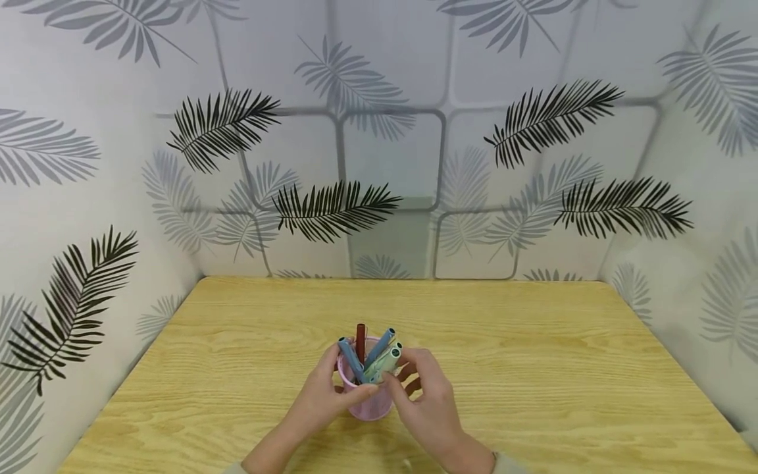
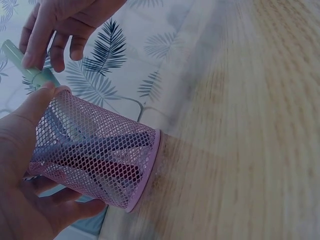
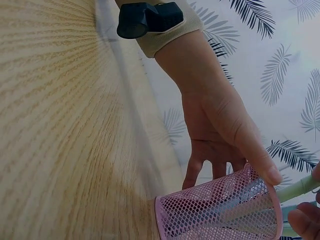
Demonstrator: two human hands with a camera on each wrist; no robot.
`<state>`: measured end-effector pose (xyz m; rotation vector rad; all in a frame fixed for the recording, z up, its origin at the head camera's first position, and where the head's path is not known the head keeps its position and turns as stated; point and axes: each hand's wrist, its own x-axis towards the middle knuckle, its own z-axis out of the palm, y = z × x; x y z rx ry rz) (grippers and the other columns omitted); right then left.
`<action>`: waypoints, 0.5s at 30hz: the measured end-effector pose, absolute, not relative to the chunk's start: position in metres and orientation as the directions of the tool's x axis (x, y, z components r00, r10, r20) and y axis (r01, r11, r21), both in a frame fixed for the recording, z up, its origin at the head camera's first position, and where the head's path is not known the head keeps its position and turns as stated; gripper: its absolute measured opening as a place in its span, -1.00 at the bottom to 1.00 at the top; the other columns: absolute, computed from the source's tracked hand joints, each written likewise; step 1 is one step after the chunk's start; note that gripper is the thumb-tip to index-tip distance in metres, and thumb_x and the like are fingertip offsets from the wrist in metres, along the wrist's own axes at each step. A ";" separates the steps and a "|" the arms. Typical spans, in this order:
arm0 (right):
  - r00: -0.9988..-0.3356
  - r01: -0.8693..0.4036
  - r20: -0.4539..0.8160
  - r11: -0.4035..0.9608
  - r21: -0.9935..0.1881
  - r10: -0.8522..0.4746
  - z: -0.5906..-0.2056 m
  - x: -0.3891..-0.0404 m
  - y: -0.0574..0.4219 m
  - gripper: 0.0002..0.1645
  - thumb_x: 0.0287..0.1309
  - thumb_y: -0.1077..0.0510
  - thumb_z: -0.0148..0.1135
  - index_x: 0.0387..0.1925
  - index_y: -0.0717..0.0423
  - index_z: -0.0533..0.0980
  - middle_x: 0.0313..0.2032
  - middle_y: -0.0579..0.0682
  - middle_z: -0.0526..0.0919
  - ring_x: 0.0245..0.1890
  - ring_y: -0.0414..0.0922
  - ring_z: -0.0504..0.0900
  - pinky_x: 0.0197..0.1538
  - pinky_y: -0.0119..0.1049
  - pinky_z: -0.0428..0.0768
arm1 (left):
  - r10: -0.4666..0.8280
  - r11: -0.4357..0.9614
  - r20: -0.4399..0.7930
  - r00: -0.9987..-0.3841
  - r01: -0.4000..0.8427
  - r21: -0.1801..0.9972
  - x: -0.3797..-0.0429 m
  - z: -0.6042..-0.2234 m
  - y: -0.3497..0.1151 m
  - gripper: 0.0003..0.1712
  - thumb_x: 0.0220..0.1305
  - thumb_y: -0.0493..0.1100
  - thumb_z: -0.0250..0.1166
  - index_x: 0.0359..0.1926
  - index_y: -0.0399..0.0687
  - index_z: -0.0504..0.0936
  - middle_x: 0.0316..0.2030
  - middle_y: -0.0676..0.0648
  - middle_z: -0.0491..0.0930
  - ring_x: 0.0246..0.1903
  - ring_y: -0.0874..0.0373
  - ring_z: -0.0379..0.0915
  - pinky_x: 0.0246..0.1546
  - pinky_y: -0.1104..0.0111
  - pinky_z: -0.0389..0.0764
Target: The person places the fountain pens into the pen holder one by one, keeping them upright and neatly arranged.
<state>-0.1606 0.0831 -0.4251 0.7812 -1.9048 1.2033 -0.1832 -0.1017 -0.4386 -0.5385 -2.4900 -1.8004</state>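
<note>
A pink mesh pen cup stands upright on the table, holding several capped pens. My left hand grips the cup from the left, its thumb at the rim and its fingers behind the mesh. At the rim's right side, my right hand pinches a light green pen between thumb and finger; the pen's lower part is still inside the cup. A dark red pen and blue pens lean in the cup, one blue pen near my left fingers. The right wrist view shows my left hand reaching to the cup.
The wooden table spreads around the cup. Behind it and at both sides stand pale walls printed with grey and black leaves. A small black device sits on the left sleeve cuff.
</note>
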 end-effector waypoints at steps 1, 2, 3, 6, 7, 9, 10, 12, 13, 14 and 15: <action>-0.536 -0.800 0.837 0.379 -0.465 -0.104 -0.425 -0.160 0.084 -0.48 -0.17 0.49 0.39 -0.11 0.20 0.43 -0.29 0.01 0.50 -0.48 -0.17 0.55 -0.57 -0.53 0.50 | 0.265 0.276 0.220 -0.939 0.293 0.916 -0.185 -0.440 -0.102 -0.25 -0.02 0.01 0.46 0.17 0.05 0.31 0.02 -0.07 0.40 -0.02 0.01 0.36 -0.23 0.29 0.59; -0.545 -0.795 0.832 0.379 -0.474 -0.104 -0.425 -0.160 0.084 -0.49 -0.16 0.49 0.38 -0.12 0.20 0.43 -0.28 0.01 0.50 -0.47 -0.17 0.54 -0.57 -0.53 0.51 | 0.269 0.274 0.222 -0.937 0.295 0.915 -0.186 -0.442 -0.102 -0.25 -0.02 0.03 0.46 0.17 0.07 0.31 0.02 -0.05 0.40 -0.01 0.02 0.36 -0.21 0.28 0.59; -0.553 -0.791 0.827 0.378 -0.481 -0.103 -0.424 -0.159 0.085 -0.51 -0.15 0.49 0.37 -0.13 0.21 0.43 -0.29 0.01 0.49 -0.47 -0.18 0.54 -0.56 -0.54 0.50 | 0.273 0.269 0.225 -0.935 0.299 0.916 -0.187 -0.443 -0.103 -0.25 -0.02 0.05 0.46 0.17 0.09 0.31 0.03 -0.03 0.40 0.00 0.03 0.36 -0.19 0.27 0.58; -0.555 -0.790 0.825 0.377 -0.483 -0.105 -0.424 -0.158 0.088 -0.53 -0.14 0.49 0.36 -0.14 0.23 0.44 -0.30 0.03 0.49 -0.48 -0.18 0.53 -0.56 -0.54 0.50 | 0.283 0.256 0.232 -0.931 0.306 0.917 -0.188 -0.443 -0.103 -0.27 -0.02 0.04 0.45 0.17 0.11 0.32 0.05 -0.01 0.39 0.02 0.04 0.37 -0.15 0.26 0.57; -0.557 -0.789 0.824 0.378 -0.485 -0.105 -0.424 -0.158 0.088 -0.54 -0.14 0.49 0.36 -0.13 0.25 0.44 -0.31 0.04 0.49 -0.48 -0.18 0.52 -0.56 -0.54 0.50 | 0.284 0.255 0.231 -0.931 0.305 0.917 -0.188 -0.443 -0.104 -0.27 -0.01 0.03 0.45 0.17 0.13 0.32 0.05 -0.01 0.38 0.03 0.04 0.38 -0.14 0.26 0.57; -0.549 -0.791 0.830 0.383 -0.476 -0.103 -0.425 -0.158 0.090 -0.54 -0.15 0.50 0.36 -0.14 0.25 0.44 -0.31 0.04 0.49 -0.49 -0.18 0.51 -0.57 -0.54 0.49 | 0.280 0.253 0.226 -0.933 0.299 0.920 -0.187 -0.443 -0.104 -0.26 -0.01 -0.02 0.46 0.19 0.12 0.32 0.05 -0.01 0.39 0.03 0.03 0.39 -0.13 0.25 0.57; -0.539 -0.795 0.836 0.388 -0.466 -0.100 -0.426 -0.158 0.091 -0.52 -0.17 0.51 0.37 -0.15 0.25 0.44 -0.32 0.05 0.49 -0.50 -0.17 0.50 -0.57 -0.54 0.49 | 0.275 0.258 0.221 -0.936 0.293 0.920 -0.187 -0.442 -0.104 -0.25 -0.01 -0.05 0.46 0.19 0.13 0.31 0.05 -0.02 0.39 0.03 0.02 0.39 -0.13 0.25 0.58; -0.538 -0.792 0.838 0.395 -0.466 -0.089 -0.426 -0.159 0.094 -0.53 -0.19 0.52 0.37 -0.17 0.25 0.45 -0.32 0.05 0.50 -0.50 -0.18 0.50 -0.58 -0.55 0.49 | 0.267 0.265 0.209 -0.941 0.280 0.923 -0.186 -0.440 -0.103 -0.23 -0.01 -0.09 0.47 0.21 0.10 0.30 0.06 -0.04 0.39 0.04 0.00 0.39 -0.13 0.22 0.57; -0.535 -0.791 0.841 0.398 -0.464 -0.084 -0.427 -0.159 0.095 -0.52 -0.21 0.53 0.38 -0.18 0.25 0.46 -0.33 0.06 0.50 -0.50 -0.18 0.50 -0.58 -0.54 0.48 | 0.265 0.268 0.200 -0.943 0.271 0.925 -0.185 -0.438 -0.103 -0.22 0.00 -0.11 0.46 0.23 0.08 0.29 0.07 -0.05 0.39 0.04 -0.01 0.39 -0.12 0.20 0.57; -0.531 -0.792 0.844 0.401 -0.461 -0.079 -0.427 -0.160 0.097 -0.52 -0.22 0.54 0.38 -0.18 0.25 0.46 -0.33 0.06 0.51 -0.50 -0.17 0.49 -0.58 -0.54 0.48 | 0.259 0.269 0.190 -0.947 0.259 0.927 -0.184 -0.435 -0.102 -0.22 0.00 -0.13 0.46 0.24 0.05 0.28 0.08 -0.07 0.39 0.05 -0.03 0.38 -0.10 0.17 0.56; -0.530 -0.790 0.844 0.406 -0.460 -0.075 -0.427 -0.160 0.099 -0.52 -0.22 0.54 0.37 -0.19 0.25 0.46 -0.33 0.06 0.51 -0.51 -0.17 0.49 -0.58 -0.54 0.49 | 0.260 0.268 0.187 -0.947 0.257 0.928 -0.182 -0.431 -0.102 -0.22 0.01 -0.14 0.46 0.24 0.00 0.28 0.08 -0.10 0.39 0.06 -0.06 0.38 -0.10 0.15 0.56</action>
